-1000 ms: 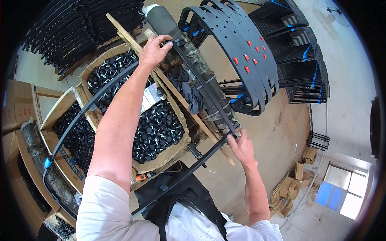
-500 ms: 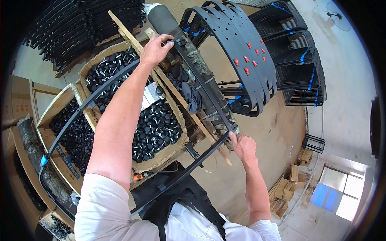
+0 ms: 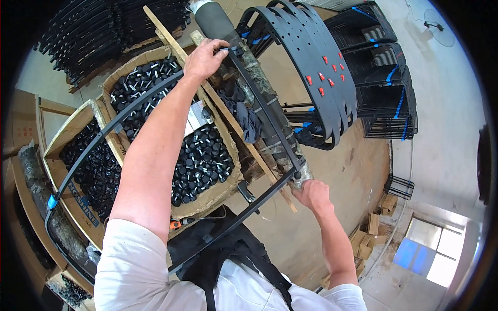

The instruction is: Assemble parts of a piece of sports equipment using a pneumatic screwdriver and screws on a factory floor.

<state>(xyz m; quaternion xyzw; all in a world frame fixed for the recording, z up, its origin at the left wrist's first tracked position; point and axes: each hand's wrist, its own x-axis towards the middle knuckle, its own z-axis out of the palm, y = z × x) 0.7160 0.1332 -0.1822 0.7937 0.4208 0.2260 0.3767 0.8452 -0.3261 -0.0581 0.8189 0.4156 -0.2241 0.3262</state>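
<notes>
A large black metal tube frame (image 3: 265, 107) spans the view, with curved bars on the left and blue bands on it. My left hand (image 3: 204, 59) is closed round its far corner. A round black knob (image 3: 297, 175) sits at the near right corner. Just below that knob, apart from it, is my right hand (image 3: 313, 195), its fingers curled in. What those fingers hold, if anything, is hidden. Under the frame lies a long padded roll (image 3: 254, 78) in torn plastic, with a dark cloth (image 3: 248, 122) beside it.
A cardboard box (image 3: 237, 155) of black-headed bolts stands under my left arm, beside another box (image 3: 78, 202) of small black parts. A wooden strip (image 3: 228, 114) crosses by them. An orange-tipped tool (image 3: 180, 224) lies near my body. Curved black panels (image 3: 311, 57) with red clips stand ahead right.
My right hand has come off the frame corner and dropped slightly toward me, leaving the black knob in sight. My left hand keeps its grip, shifted slightly with the frame.
</notes>
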